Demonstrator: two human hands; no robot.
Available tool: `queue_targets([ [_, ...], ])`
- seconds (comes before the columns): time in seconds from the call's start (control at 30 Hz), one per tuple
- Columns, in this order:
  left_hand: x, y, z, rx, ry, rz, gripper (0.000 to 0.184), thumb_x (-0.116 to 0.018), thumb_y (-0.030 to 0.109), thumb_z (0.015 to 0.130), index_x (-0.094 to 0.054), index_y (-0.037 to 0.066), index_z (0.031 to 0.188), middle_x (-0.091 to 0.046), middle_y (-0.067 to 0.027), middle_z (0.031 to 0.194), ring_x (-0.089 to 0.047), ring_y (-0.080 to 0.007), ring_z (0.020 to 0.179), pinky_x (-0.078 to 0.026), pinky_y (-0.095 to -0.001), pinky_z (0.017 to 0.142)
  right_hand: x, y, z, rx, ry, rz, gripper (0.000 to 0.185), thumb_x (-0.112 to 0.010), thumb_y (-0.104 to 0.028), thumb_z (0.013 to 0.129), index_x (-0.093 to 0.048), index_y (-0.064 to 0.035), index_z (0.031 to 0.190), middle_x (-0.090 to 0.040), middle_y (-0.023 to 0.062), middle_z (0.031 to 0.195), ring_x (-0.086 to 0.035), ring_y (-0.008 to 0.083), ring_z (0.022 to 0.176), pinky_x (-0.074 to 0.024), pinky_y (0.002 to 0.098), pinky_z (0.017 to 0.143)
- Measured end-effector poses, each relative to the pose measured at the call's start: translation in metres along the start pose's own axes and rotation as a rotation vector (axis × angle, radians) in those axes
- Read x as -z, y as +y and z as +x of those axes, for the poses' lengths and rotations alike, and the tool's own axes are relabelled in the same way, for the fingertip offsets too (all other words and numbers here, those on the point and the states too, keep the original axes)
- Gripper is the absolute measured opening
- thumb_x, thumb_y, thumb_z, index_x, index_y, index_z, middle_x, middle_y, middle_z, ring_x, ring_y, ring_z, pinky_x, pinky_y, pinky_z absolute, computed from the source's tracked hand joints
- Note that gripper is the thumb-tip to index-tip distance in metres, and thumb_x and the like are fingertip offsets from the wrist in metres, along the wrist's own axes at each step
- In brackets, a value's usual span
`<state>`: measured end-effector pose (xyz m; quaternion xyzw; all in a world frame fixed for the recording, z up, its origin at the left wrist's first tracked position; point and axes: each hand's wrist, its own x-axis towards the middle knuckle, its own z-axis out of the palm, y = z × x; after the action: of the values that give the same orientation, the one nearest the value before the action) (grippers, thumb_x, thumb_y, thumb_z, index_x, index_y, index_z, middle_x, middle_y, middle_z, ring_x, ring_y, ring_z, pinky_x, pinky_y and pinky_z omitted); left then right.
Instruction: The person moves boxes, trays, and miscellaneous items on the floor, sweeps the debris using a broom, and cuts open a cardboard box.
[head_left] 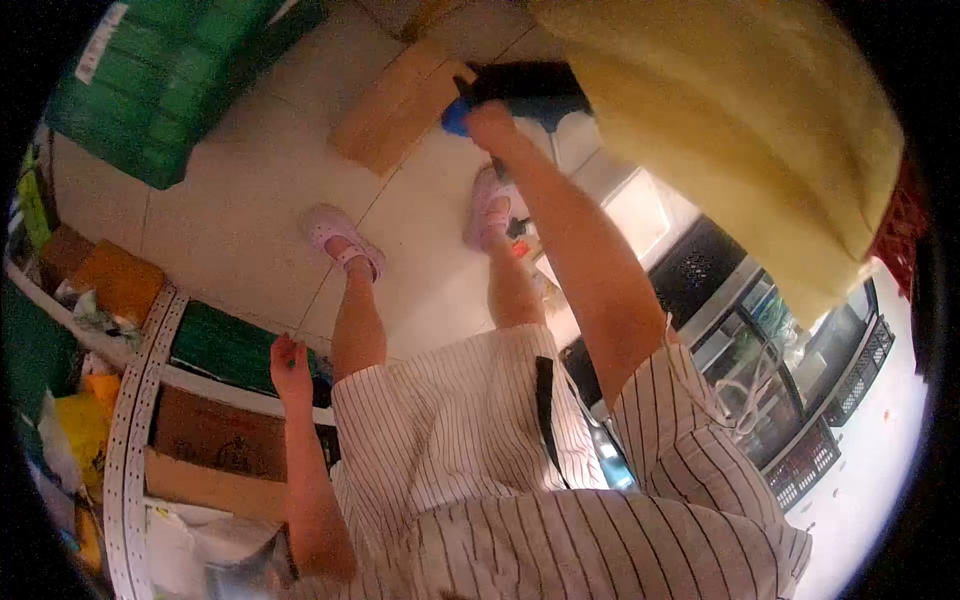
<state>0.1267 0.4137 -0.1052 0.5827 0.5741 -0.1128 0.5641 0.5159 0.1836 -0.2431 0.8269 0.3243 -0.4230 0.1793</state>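
My right hand is stretched forward over the floor, its fingers wrapped round a dark, stick-like object that shows above and below the fist. Something blue is beside that hand; whether it is held too is unclear. My left hand hangs low by the shelf at the left, near a green box. Its fingers look curled, and a small dark thing shows at them, too blurred to name. Beyond my right hand lies a dark box or bin, with a brown cardboard piece to its left.
A green crate stands at the upper left. Yellow cloth or sheeting hangs at the upper right. Shelving with a perforated white post runs along the left. Black baskets are at the right. Pink shoes stand on the tiled floor.
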Motion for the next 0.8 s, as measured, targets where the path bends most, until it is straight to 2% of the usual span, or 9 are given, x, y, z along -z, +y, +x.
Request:
queue_targets([
  [0.03, -0.001, -0.001, 0.003, -0.012, -0.008, 0.046, 0.030, -0.050, 0.001, 0.069, -0.044, 0.000, 0.099, -0.048, -0.0044, 0.087, -0.046, -0.0139, 0.078, -0.038, -0.0226, 0.069, 0.008, 0.001, 0.006, 0.007, 0.138, -0.097, 0.018, -0.049, -0.011, 0.063, -0.058, -0.0099, 0.079, -0.054, 0.0123, 0.084, -0.052, 0.0225, 0.078, -0.0434, 0.0312, 0.058],
  [0.1, 0.001, -0.005, 0.007, -0.010, -0.019, 0.096, 0.030, -0.051, 0.001, 0.069, -0.045, 0.000, 0.099, -0.048, -0.0038, 0.086, -0.046, -0.0130, 0.077, -0.038, -0.0223, 0.069, 0.031, -0.012, 0.010, 0.058, 0.364, 0.116, 0.015, -0.048, -0.009, 0.063, -0.058, -0.0060, 0.074, -0.055, 0.0125, 0.079, -0.054, 0.0219, 0.073, -0.0439, 0.0322, 0.054],
  [0.23, 0.012, -0.021, 0.018, 0.023, -0.010, 0.033, 0.030, -0.052, 0.003, 0.070, -0.045, 0.001, 0.099, -0.049, -0.0036, 0.088, -0.046, -0.0117, 0.077, -0.039, -0.0216, 0.068, 0.000, -0.012, 0.058, -0.010, 0.357, 0.115, 0.014, -0.048, -0.006, 0.062, -0.057, -0.0025, 0.072, -0.057, 0.0122, 0.069, -0.055, 0.0218, 0.061, -0.0441, 0.0323, 0.050],
  [0.33, 0.021, -0.015, 0.022, -0.050, -0.023, 0.071, 0.030, -0.052, 0.005, 0.070, -0.045, 0.002, 0.099, -0.050, -0.0037, 0.089, -0.046, -0.0112, 0.078, -0.039, -0.0214, 0.067, -0.029, -0.015, 0.081, -0.328, 0.542, 0.572, 0.011, -0.049, -0.006, 0.062, -0.056, -0.0008, 0.067, -0.056, 0.0117, 0.059, -0.054, 0.0217, 0.051, -0.0432, 0.0319, 0.045],
  [0.43, 0.024, -0.005, 0.029, -0.095, -0.022, 0.047, 0.029, -0.053, 0.006, 0.070, -0.045, 0.002, 0.098, -0.050, -0.0042, 0.089, -0.046, -0.0114, 0.078, -0.039, -0.0211, 0.068, -0.021, -0.008, 0.074, 0.038, 0.340, -0.169, 0.008, -0.049, -0.007, 0.062, -0.054, -0.0011, 0.062, -0.055, 0.0120, 0.057, -0.053, 0.0208, 0.047, -0.0415, 0.0299, 0.041],
  [0.5, 0.024, 0.010, 0.032, -0.101, 0.002, -0.001, 0.029, -0.054, 0.006, 0.070, -0.046, 0.002, 0.098, -0.050, -0.0044, 0.090, -0.046, -0.0115, 0.079, -0.038, -0.0208, 0.068, -0.004, -0.014, 0.068, 0.046, -0.030, 0.013, 0.010, -0.048, -0.008, 0.063, -0.052, -0.0032, 0.054, -0.053, 0.0114, 0.054, -0.051, 0.0205, 0.045, -0.0393, 0.0290, 0.039],
  [0.63, 0.025, 0.015, 0.045, 0.036, 0.004, 0.065, 0.031, -0.054, 0.006, 0.070, -0.044, 0.001, 0.099, -0.049, -0.0062, 0.093, -0.046, -0.0129, 0.083, -0.037, -0.0225, 0.074, -0.065, -0.026, 0.094, 0.097, -0.080, 0.562, 0.011, -0.051, -0.009, 0.058, -0.051, -0.0069, 0.047, -0.051, 0.0086, 0.050, -0.050, 0.0205, 0.044, -0.0371, 0.0301, 0.038],
  [0.73, 0.027, -0.007, 0.053, 0.031, -0.013, -0.074, 0.032, -0.052, 0.003, 0.070, -0.042, 0.000, 0.101, -0.048, -0.0077, 0.097, -0.045, -0.0144, 0.086, -0.037, -0.0244, 0.078, -0.067, -0.085, 0.068, 0.416, 0.030, -0.052, 0.009, -0.051, -0.011, 0.057, -0.053, -0.0064, 0.048, -0.052, 0.0067, 0.049, -0.051, 0.0193, 0.046, -0.0366, 0.0306, 0.038],
  [0.8, 0.027, -0.006, 0.055, 0.046, 0.001, -0.173, 0.033, -0.052, 0.001, 0.070, -0.042, 0.000, 0.101, -0.047, -0.0084, 0.099, -0.045, -0.0151, 0.087, -0.037, -0.0253, 0.079, -0.040, -0.129, 0.040, 0.253, -0.025, 0.162, 0.009, -0.051, -0.012, 0.057, -0.054, -0.0053, 0.051, -0.052, 0.0076, 0.051, -0.052, 0.0207, 0.049, -0.0382, 0.0311, 0.040],
])
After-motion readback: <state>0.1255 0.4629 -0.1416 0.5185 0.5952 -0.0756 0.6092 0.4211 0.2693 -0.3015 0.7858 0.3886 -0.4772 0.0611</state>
